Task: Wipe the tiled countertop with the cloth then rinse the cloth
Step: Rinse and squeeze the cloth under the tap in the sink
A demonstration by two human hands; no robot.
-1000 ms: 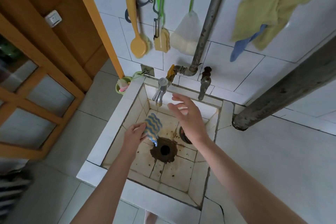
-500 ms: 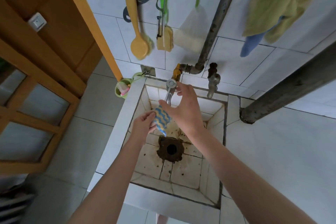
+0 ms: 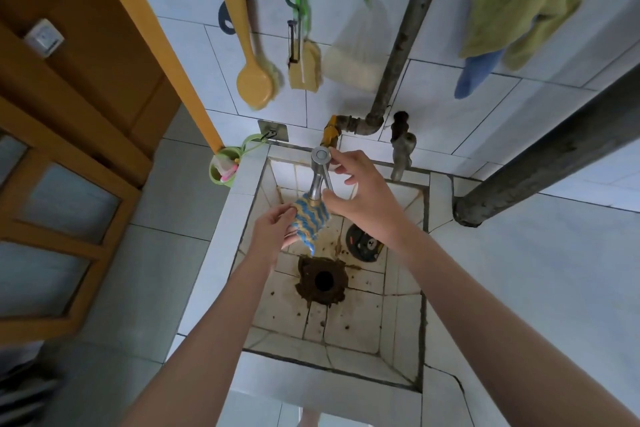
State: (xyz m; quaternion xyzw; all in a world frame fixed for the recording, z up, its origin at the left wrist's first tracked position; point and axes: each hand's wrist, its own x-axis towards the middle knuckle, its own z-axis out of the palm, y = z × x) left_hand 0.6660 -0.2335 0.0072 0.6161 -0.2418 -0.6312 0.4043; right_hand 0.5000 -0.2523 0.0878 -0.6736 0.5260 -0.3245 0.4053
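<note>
Half done, seemingly: left hand (image 3: pixel 273 236) grips cloth (image 3: pixel 310 222) under tap (image 3: pixel 318 170), right hand (image 3: pixel 360 198) grasps tap, no water seen, rinsing left.

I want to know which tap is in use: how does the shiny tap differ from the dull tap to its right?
The shiny tap is bright chrome; the dull tap is dark and tarnished. The right hand has finger and thumb on the shiny tap; nothing touches the dull tap. The left hand holds the striped cloth under the shiny tap's spout; nothing hangs under the dull tap. Both point down into the sink.
</note>
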